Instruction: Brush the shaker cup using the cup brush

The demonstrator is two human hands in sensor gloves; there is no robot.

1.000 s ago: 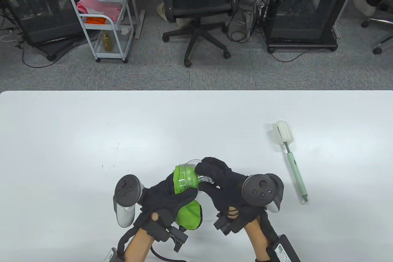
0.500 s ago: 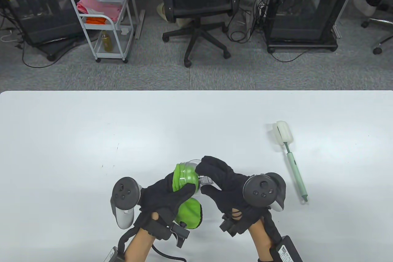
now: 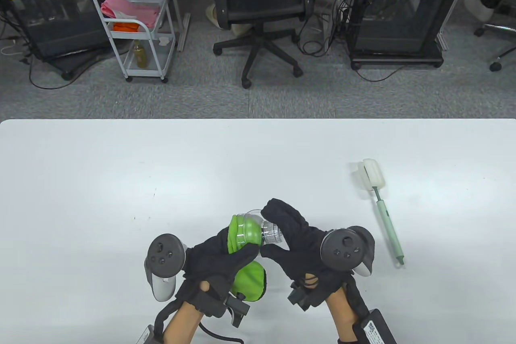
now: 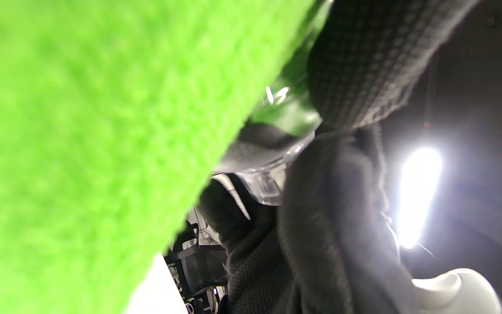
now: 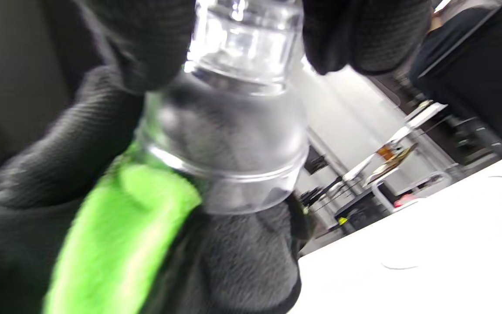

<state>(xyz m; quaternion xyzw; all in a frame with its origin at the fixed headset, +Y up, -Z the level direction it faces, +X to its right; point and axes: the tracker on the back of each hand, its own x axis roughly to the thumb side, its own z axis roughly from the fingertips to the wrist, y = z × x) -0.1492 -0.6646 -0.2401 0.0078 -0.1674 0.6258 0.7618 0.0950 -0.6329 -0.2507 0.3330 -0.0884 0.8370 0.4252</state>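
Observation:
The shaker cup (image 3: 246,234) is clear with a fuzzy green sleeve and is held tilted above the table near the front edge. My left hand (image 3: 219,256) grips its green-sleeved body. My right hand (image 3: 284,237) grips its clear ridged top end (image 3: 272,233) with fingers and thumb. The right wrist view shows the clear top (image 5: 238,109) between my fingertips (image 5: 146,48) and the green sleeve (image 5: 116,244) below. The left wrist view is mostly filled by the green sleeve (image 4: 81,131). The cup brush (image 3: 383,211), with a white sponge head and a pale green handle, lies on the table to the right, apart from both hands.
The white table (image 3: 121,182) spreads to the left and back of the hands. Behind its far edge stand an office chair (image 3: 262,9), a white cart (image 3: 133,25) and dark cabinets (image 3: 395,13).
My right hand has shifted slightly up and to the right, and more of the clear ridged top shows between the hands. The left hand has barely moved. The brush has not moved.

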